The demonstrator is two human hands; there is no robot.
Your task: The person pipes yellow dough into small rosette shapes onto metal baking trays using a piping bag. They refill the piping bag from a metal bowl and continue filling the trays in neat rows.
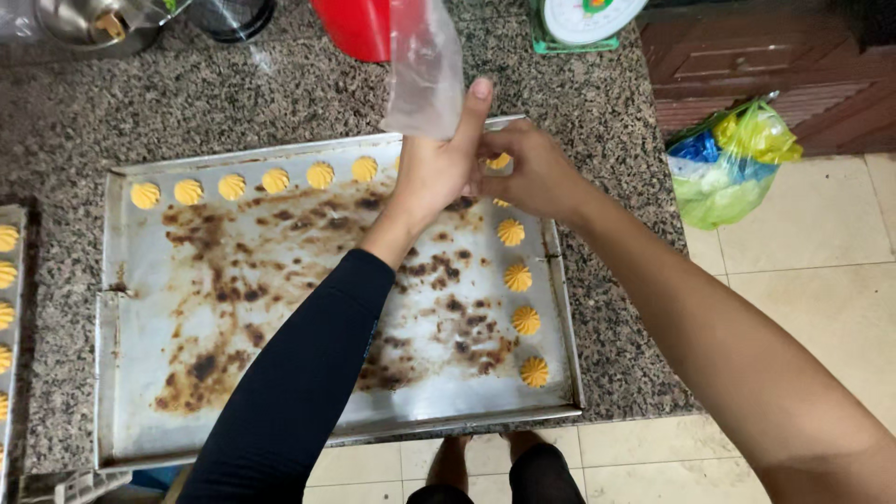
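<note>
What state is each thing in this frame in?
Piping bag: gripped upright, upper part empty and slack.
Left hand: closed around the bag.
Right hand: at the bag's lower end.
Baking tray: stained, mostly bare, on the counter.
Piped cookies: unbaked, lining top and right edges.
Plastic bag: on the floor.

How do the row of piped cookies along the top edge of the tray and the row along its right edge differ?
The top row of cookies runs sideways along the baking tray; the right row of cookies runs down it. The top row is fully visible; the right row is partly hidden by the left hand and right hand. Both are yellow ridged swirls.
</note>
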